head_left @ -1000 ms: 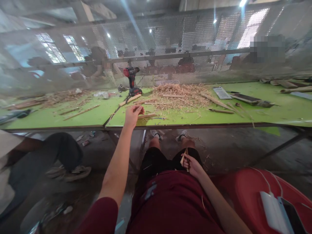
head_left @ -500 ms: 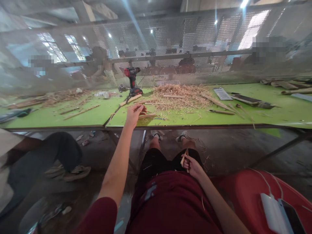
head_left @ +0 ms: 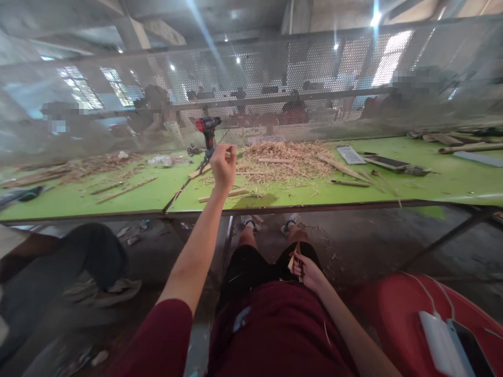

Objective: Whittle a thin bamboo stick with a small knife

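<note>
My left hand (head_left: 223, 168) is raised over the green table (head_left: 291, 198), just in front of the power drill (head_left: 208, 133). Its fingers are curled into a pinch, and whatever they may hold is too small or hidden. Beneath it a pale wooden strip (head_left: 220, 196) lies close to the table's front edge. Low over my lap, my right hand (head_left: 309, 271) is closed around thin pale wooden pieces (head_left: 292, 261) that point upward; their lower ends are partly covered by the fingers.
A heap of wood shavings (head_left: 286, 157) lies behind, with a white card (head_left: 350, 154), a dark phone (head_left: 389, 162) and a slim tool (head_left: 349, 183) to its right. A perforated screen (head_left: 259, 78) backs the table. A red stool (head_left: 401, 314) carries a power bank (head_left: 436, 335). Another person's leg (head_left: 94, 251) is at left.
My left hand has lifted from the tabletop and moved slightly right, its fingers curling tighter. The wooden strip it partly covered now shows. My right hand stays at my lap with the wooden pieces.
</note>
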Available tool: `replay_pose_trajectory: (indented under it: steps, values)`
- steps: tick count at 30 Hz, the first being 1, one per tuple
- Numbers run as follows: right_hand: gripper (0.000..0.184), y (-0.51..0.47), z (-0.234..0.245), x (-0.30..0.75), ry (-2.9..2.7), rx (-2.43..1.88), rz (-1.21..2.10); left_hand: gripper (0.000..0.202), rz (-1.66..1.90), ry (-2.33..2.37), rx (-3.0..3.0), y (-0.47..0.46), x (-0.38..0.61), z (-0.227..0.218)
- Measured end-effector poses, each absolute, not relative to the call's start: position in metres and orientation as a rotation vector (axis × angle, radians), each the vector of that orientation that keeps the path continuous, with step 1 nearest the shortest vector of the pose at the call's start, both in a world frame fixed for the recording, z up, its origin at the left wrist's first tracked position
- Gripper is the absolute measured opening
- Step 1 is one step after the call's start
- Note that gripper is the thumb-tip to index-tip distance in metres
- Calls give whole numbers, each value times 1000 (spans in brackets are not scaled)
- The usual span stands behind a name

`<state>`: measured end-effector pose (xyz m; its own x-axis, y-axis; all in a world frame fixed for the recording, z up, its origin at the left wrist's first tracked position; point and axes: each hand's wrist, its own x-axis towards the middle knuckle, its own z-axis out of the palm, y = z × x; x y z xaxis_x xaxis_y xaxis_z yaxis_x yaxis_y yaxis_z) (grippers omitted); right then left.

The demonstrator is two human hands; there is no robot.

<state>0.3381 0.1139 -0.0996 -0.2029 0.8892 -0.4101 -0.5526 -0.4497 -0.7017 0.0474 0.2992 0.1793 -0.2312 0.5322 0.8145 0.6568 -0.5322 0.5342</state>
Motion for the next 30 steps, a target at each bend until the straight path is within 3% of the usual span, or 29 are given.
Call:
replay_pose_trajectory:
  steps: [4,6,7,16,22,30]
  values:
    - [31,112,-104,341,-562,-963,1788,47,-797,-1820,-2219,308,53,206]
    - [30,111,-106,341,-574,-948,1777,36,-467,-1877,-2269,301,46,208]
    - [30,111,-106,341,-576,-941,1777,32,-466,-1864,-2274,296,41,206]
    - [35,107,-95,338,-526,-937,1830,12,-1557,-1454,-2341,218,-7,144]
    - [45,99,-83,336,-601,-996,1740,14,-1773,-1453,-2268,143,13,122]
    - [51,81,-12,309,-864,-960,1727,17,-1942,-1888,-2913,75,83,61]
